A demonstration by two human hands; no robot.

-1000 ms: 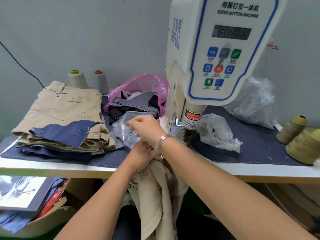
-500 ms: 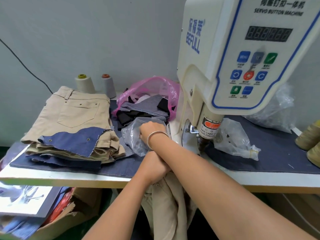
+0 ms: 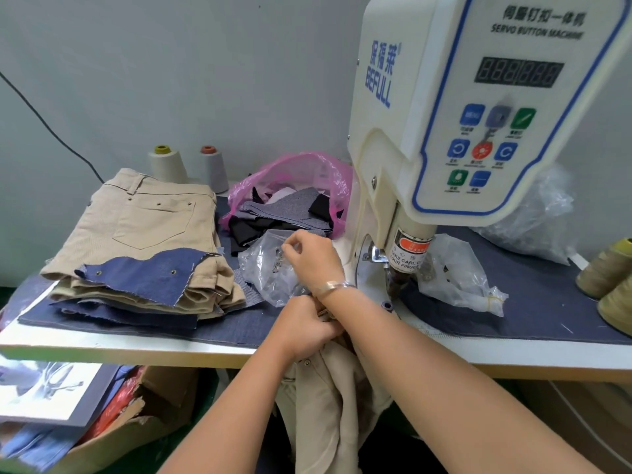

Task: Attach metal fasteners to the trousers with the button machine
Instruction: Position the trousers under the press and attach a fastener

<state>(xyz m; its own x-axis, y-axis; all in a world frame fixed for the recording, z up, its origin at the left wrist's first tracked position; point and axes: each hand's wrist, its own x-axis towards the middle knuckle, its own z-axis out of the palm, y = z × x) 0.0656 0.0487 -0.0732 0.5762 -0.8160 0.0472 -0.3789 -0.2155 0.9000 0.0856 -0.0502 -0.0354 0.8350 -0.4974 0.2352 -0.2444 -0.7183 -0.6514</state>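
The white button machine (image 3: 441,107) stands at the right of the table, its punch head (image 3: 398,283) just above the blue cloth. My left hand (image 3: 302,325) grips beige trousers (image 3: 328,398) at the table's front edge; the trousers hang down below it. My right hand (image 3: 309,260) crosses over the left wrist and has its fingers curled in a clear plastic bag of fasteners (image 3: 270,271), left of the punch head. Whether a fastener is pinched is hidden.
A stack of folded beige trousers (image 3: 143,227) with a blue denim piece (image 3: 147,271) lies at the left. A pink bag of scraps (image 3: 294,196) sits behind. More clear bags (image 3: 458,278), thread cones (image 3: 608,268) at right. A cardboard box (image 3: 113,429) is under the table.
The view has moved closer to the table and machine. My right hand stays at the clear bag with its fingers working inside. The left hand keeps its grip on the trousers.
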